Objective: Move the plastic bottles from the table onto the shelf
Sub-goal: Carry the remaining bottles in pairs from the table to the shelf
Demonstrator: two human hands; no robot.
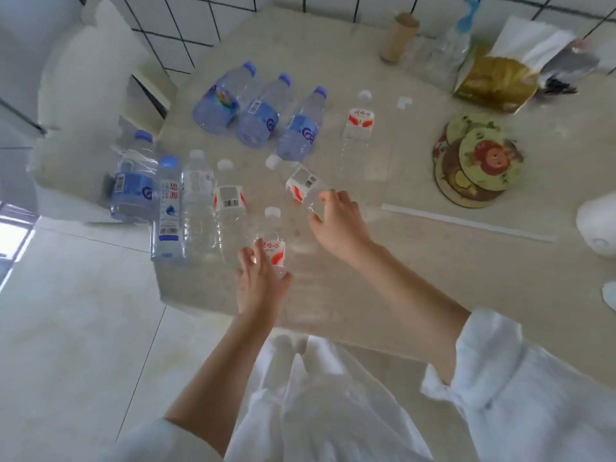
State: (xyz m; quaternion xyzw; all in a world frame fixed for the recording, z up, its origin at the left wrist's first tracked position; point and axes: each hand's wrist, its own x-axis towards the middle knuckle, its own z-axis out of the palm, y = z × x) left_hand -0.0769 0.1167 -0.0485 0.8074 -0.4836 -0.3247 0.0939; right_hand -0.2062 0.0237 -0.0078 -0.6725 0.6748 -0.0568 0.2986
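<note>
Reaching over the near edge of the table, both hands take a bottle at once, which looks like a way to carry two per trip. The left hand curls its fingers around the lower body of an upright red-labelled bottle near the table's front edge. The right hand pinches the base end of a tilted red-labelled bottle, its white cap pointing away and left.

Nine other plastic bottles are on the table: a row of four just left of the left hand, three blue-tinted bottles further back, and another red-labelled bottle to their right. No shelf is visible. Round coasters, a tissue pack and a white strip sit well right, clear of both grasps.
</note>
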